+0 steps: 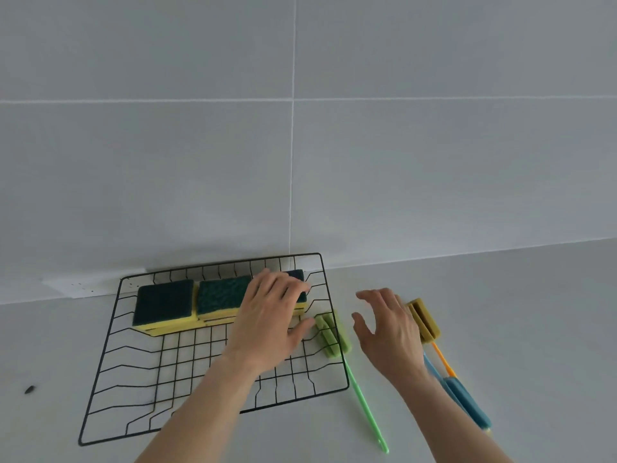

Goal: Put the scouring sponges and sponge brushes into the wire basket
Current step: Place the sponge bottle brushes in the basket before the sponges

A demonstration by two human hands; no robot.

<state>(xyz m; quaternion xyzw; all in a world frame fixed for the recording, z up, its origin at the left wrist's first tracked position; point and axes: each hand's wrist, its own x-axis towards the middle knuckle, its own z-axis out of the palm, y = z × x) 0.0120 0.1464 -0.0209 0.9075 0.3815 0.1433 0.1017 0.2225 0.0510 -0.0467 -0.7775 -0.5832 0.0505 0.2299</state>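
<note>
A black wire basket (110, 332) lies on the pale counter against the wall. Stacks of green-and-yellow scouring sponges (165, 304) fill its back row. My left hand (270, 315) rests with fingers spread on the rightmost stack. A green sponge brush (330, 334) lies across the basket's right rim, its long green handle running toward me on the counter. My right hand (389, 325) hovers open just right of it, holding nothing. Beyond that hand lie an olive sponge brush (425, 320) with an orange handle and a blue sponge brush (467, 404), partly hidden by my forearm.
A grey tiled wall rises directly behind the basket. A white socket strip (80, 287) sits at the wall's foot to the left. A small dark speck (30, 389) lies on the counter at far left.
</note>
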